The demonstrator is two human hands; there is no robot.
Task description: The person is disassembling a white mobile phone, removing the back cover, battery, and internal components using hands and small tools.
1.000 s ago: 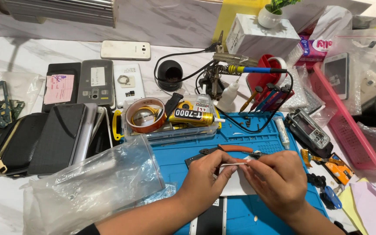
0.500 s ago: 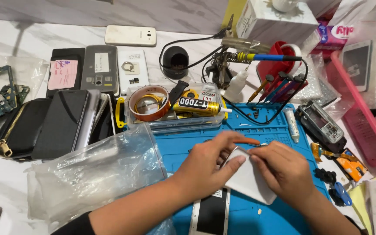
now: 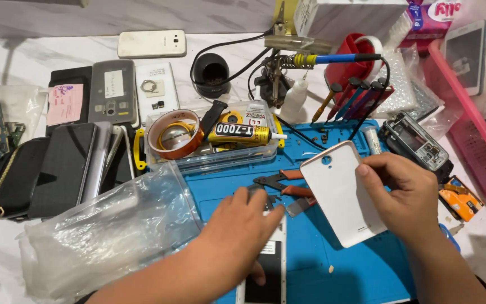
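My right hand (image 3: 403, 194) grips a white phone back cover (image 3: 341, 191), lifted and tilted over the blue work mat (image 3: 355, 270). My left hand (image 3: 237, 231) presses down on a phone body (image 3: 268, 264) with a dark inside that lies on the mat near the bottom edge. Its fingertips rest by a small metal pry piece (image 3: 299, 207). Red-handled cutters (image 3: 279, 183) lie just beyond the fingers.
A clear tray with a tape roll (image 3: 174, 134) and a glue tube (image 3: 243, 133) stands behind the mat. A crumpled plastic bag (image 3: 108, 231) lies left. Phones and covers (image 3: 111, 93), a black pouch (image 3: 9, 180), a soldering iron (image 3: 333, 58), a pink basket (image 3: 473, 129) surround the mat.
The white back cover has come off the phone. My right hand has carried it up and to the right, while my left hand stays down on the phone body.
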